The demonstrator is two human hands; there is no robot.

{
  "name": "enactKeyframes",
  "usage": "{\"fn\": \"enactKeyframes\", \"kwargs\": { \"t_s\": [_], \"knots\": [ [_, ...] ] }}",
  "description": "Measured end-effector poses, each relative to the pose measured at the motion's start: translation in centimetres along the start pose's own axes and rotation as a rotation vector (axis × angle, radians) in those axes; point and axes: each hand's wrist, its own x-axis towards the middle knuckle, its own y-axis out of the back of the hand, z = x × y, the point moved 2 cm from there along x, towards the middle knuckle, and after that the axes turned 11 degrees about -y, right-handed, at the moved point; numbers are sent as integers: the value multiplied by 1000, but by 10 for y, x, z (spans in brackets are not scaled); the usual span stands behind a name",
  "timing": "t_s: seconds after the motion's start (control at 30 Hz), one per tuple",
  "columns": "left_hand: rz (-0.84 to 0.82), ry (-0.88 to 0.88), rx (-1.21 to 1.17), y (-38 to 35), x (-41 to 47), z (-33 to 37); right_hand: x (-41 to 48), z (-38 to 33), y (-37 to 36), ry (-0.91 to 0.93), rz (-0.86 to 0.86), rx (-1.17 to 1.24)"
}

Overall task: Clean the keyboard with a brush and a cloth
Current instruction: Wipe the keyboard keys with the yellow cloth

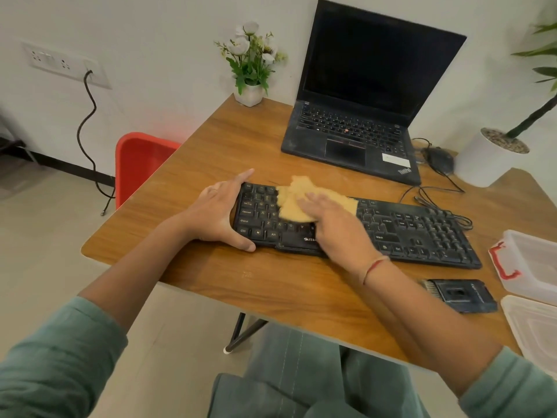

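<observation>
A black keyboard (pixel 416 233) lies across the wooden table (pixel 229 140). My left hand (pixel 217 215) grips the keyboard's left end, thumb on the front edge and fingers over the back edge. My right hand (pixel 334 221) lies flat with straight fingers on a yellow cloth (pixel 297 193), pressing it onto the keys left of the middle. The hand is slightly blurred. A dark brush (pixel 461 295) lies on the table in front of the keyboard's right end, untouched.
An open black laptop (pixel 355 128) stands behind the keyboard, with a mouse (pixel 440 159) and cables to its right. A small flower pot (pixel 248 93) is at the back, a large white planter (pixel 488 158) at right. Clear plastic box (pixel 533 263) and lid (pixel 536 327) sit far right. A red chair (pixel 138 164) stands left.
</observation>
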Motion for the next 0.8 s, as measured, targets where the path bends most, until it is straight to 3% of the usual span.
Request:
{"fn": "enactKeyframes", "kwargs": {
  "t_s": [0.1,0.3,0.47,0.7,0.8],
  "knots": [
    [3,1,-3,-1,0,1,19,6,2,-156,26,45],
    [-3,0,11,-1,1,0,-7,-42,-11,126,-74,51],
    [-5,-1,6,0,0,3,26,0,-4,-202,23,111],
    [-10,5,-9,1,-1,1,6,-53,-16,70,-28,62],
    [2,-3,-12,1,-1,2,8,-17,0,-87,17,93]
  ]
}}
